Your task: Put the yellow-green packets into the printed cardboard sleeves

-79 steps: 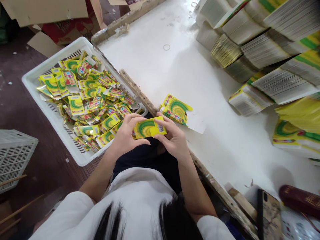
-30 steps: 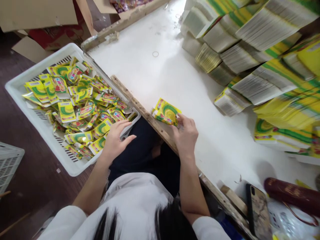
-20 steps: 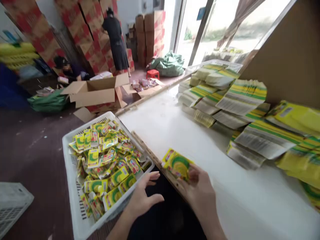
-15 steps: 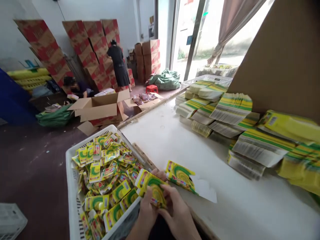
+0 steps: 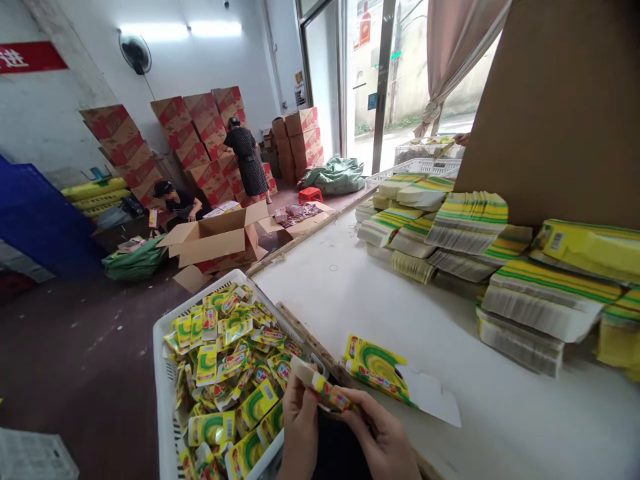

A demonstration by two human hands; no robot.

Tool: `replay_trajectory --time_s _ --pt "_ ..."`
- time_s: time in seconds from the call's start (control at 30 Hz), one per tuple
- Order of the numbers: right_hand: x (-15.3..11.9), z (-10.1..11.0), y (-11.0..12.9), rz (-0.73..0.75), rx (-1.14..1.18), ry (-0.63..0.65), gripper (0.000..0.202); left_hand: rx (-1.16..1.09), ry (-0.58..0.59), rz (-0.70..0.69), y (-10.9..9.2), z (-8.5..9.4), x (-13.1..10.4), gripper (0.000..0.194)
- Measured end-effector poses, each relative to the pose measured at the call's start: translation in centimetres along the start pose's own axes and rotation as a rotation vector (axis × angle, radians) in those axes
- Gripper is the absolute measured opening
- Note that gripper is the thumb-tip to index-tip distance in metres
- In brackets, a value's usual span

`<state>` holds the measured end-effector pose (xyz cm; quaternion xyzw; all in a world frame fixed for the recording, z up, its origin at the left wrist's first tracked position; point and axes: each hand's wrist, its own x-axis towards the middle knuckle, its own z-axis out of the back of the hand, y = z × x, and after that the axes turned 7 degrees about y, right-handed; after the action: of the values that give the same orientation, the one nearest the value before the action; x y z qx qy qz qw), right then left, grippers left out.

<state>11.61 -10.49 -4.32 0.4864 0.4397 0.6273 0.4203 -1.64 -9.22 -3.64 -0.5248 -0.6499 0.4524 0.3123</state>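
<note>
Between both hands, above the table's edge, is a small yellow printed carton (image 5: 331,395), turned so a narrow side faces me and a pale flap sticks out at its left end. My left hand (image 5: 301,413) grips that flap end, while my right hand (image 5: 373,427) pinches the other end. Just beyond my right hand, another yellow and green carton (image 5: 377,367) lies on the white tabletop (image 5: 320,273), its white flaps spread to the right. To the left stands a white plastic crate (image 5: 167,400), heaped with folded yellow cartons (image 5: 235,363).
Stacks of flat carton blanks (image 5: 545,293) line the table's right side before a brown board (image 5: 555,113). An open cardboard box (image 5: 215,237) stands on the floor ahead. Two people (image 5: 246,157) work near stacked red-brown boxes (image 5: 200,133). A red stool (image 5: 311,195) is farther back.
The carton in my hands has turned from its broad printed face to its narrow side, with a pale flap now showing. My view has tilted upward.
</note>
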Motion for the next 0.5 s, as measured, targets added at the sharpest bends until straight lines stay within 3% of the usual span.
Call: replay_trajectory --time_s 0.13,0.27,0.33,0.4,0.47,0.5 --pt "0.6 1.6 0.0 0.169 -0.173 -0.059 0.019 0.119 0.024 0.024 -1.5 0.5 0.8 0.047" --pt "1.3 3.1 0.5 0.377 -0.478 -0.229 0.025 0.400 -0.015 -0.359 -5.3 2.1 0.8 0.049" --pt "1.4 3.1 0.9 0.452 -0.591 -0.186 0.029 0.595 0.091 -0.456 -7.0 2.5 0.4 0.074" --pt "1.1 2.6 1.0 0.513 -0.589 -0.050 0.031 0.817 0.307 -0.354 -8.0 2.2 0.3 0.096" --pt "0.5 2.0 0.7 0.509 -0.536 0.016 0.034 0.979 0.495 -0.153 -7.9 1.6 0.3 0.087" --pt "0.1 1.7 0.3 0.459 -0.501 -0.019 0.038 1.025 0.539 -0.077 -7.6 1.3 0.3 0.075"
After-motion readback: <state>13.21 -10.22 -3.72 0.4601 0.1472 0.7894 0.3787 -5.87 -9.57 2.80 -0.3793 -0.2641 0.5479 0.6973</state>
